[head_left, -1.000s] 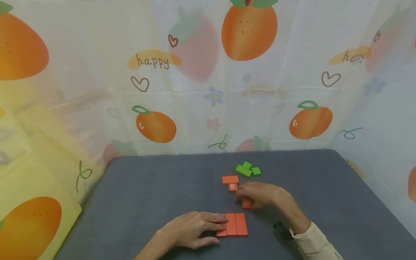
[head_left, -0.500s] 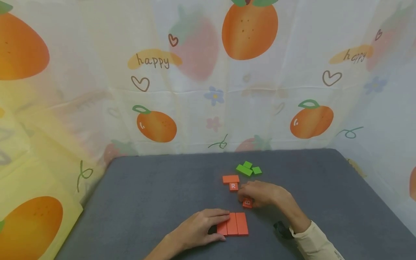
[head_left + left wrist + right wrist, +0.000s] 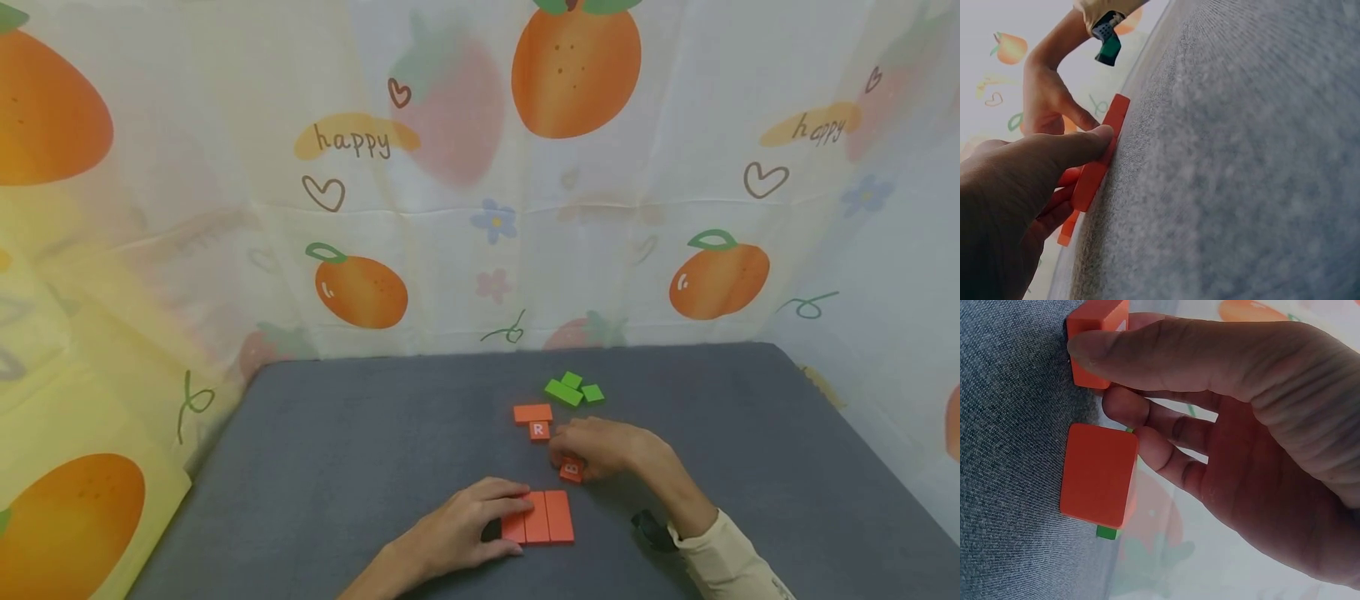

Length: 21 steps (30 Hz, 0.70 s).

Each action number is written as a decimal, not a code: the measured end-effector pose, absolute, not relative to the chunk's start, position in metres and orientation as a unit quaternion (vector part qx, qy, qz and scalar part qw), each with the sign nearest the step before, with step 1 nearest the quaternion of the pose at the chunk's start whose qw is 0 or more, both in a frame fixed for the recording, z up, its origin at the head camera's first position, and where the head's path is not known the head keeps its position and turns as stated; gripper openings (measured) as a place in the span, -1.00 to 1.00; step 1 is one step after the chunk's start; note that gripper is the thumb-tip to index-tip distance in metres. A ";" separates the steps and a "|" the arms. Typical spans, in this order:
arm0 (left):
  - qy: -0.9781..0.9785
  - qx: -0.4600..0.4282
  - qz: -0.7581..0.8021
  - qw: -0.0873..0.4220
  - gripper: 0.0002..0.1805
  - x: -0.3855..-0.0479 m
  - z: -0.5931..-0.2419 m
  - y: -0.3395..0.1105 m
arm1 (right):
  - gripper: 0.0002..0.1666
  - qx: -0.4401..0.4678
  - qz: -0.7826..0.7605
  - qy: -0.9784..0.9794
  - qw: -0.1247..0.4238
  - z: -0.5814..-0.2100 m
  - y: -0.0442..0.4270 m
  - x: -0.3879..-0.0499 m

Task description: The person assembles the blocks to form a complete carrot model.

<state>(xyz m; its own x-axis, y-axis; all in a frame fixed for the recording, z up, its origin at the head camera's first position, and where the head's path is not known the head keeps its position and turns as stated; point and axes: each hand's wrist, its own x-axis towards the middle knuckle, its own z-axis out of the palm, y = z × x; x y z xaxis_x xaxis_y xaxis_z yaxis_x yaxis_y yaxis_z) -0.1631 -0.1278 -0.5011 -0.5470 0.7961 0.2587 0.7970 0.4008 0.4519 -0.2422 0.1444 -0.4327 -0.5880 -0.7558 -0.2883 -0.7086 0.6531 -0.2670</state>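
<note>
Three oblong orange blocks [image 3: 558,518] lie side by side at the front of the table. My left hand [image 3: 472,517] holds this row at its left part, fingers at the far edge and thumb at the near edge; the left wrist view shows the thumb pressing the side of an orange block [image 3: 1089,184]. My right hand [image 3: 600,446] pinches a small orange block marked B [image 3: 572,472] just behind the row. In the right wrist view another orange block [image 3: 1097,475] stands below those fingers; the hand hides it from the head view.
Left of the right hand, a small block marked R [image 3: 538,431] touches a longer orange block [image 3: 532,413]. Several green blocks [image 3: 564,392] sit farther back. The grey tabletop [image 3: 360,433] ends at a fruit-print cloth [image 3: 442,275].
My left hand has shifted right, and its thumb now reaches farther along the near edge of the row. My right hand stays almost in place, while the B block tilts slightly.
</note>
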 end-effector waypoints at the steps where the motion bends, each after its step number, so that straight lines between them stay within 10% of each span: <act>1: -0.837 -0.476 -0.272 0.001 -0.44 -0.163 -0.501 -0.128 | -0.67 -0.412 -0.062 0.889 0.191 -0.433 0.144 -0.242; 21: -0.869 -0.418 -0.265 0.025 -0.40 -0.158 -0.501 -0.117 | -0.70 -0.399 -0.064 0.892 0.200 -0.431 0.144 -0.241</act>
<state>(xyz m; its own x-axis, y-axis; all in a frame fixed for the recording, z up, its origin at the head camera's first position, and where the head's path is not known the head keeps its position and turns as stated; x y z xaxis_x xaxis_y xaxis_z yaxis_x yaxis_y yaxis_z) -0.1576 -0.1169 -0.5011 -0.6502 0.7124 0.2641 0.7387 0.5114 0.4391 -0.2407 0.1439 -0.4310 -0.6013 -0.7381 -0.3062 -0.6868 0.6732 -0.2740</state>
